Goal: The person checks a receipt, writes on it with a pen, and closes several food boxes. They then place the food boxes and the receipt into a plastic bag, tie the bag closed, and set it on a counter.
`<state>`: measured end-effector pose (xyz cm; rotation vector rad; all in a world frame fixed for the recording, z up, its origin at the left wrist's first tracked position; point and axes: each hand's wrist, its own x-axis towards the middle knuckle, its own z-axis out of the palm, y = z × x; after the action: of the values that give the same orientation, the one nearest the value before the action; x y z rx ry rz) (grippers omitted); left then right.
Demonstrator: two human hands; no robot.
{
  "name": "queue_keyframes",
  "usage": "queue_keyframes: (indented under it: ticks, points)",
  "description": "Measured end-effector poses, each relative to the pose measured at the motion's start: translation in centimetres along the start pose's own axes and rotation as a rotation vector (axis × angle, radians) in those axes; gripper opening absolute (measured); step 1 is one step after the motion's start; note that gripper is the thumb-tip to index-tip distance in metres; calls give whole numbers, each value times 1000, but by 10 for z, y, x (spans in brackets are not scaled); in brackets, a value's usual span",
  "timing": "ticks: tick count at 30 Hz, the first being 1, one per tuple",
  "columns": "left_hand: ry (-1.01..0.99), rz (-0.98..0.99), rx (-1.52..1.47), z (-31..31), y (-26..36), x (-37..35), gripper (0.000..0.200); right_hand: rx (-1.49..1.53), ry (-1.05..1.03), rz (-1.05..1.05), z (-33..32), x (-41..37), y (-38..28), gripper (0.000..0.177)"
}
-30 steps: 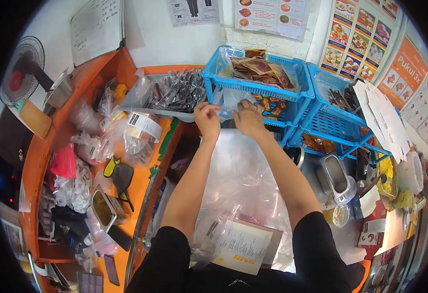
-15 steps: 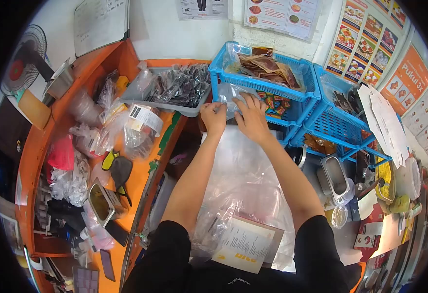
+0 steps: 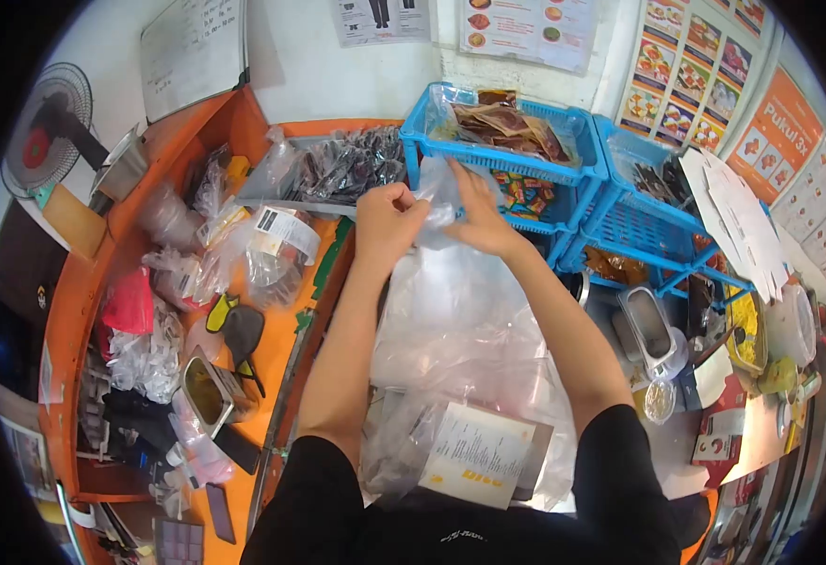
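Observation:
My left hand (image 3: 389, 221) is closed, its thumb and fingers pinching the edge of a small clear plastic bag (image 3: 439, 193). Against the other side of that bag lies my right hand (image 3: 481, 218), fingers stretched out and thumb apart. Both hands are just in front of the blue stacked baskets (image 3: 507, 155). Below them, large clear plastic bags (image 3: 460, 311) spread between my forearms. Close to my body, a printed paper (image 3: 479, 452) rests on the plastic.
Dark plastic-wrapped items fill a grey tray (image 3: 338, 169) at the back left. Small colourful packets (image 3: 526, 196) sit in the middle basket. On the orange counter (image 3: 281, 339) lie bagged goods and a metal container (image 3: 208, 391). Another metal container (image 3: 648, 330) stands at right.
My left hand has shifted left and slightly down, pulling the small bag's edge. My right hand has moved slightly left and its fingers point up more. The view has shifted slightly.

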<state>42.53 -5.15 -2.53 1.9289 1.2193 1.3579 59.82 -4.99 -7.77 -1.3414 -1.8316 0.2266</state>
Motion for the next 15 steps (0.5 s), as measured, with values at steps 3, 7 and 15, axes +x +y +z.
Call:
queue_keyframes:
  ticks: [3,7,15]
  points:
    - [-236,-129,-471,-33,8,-9,12,182,-119,-167,-22,-28,-42,49]
    - [-369,-394,-666,-39,19,-35,4,829,-259,111,-67,-52,-98,33]
    - [-1417,260,-89,-29,22,-117,18,758,-227,599,-121,-124,-139,58]
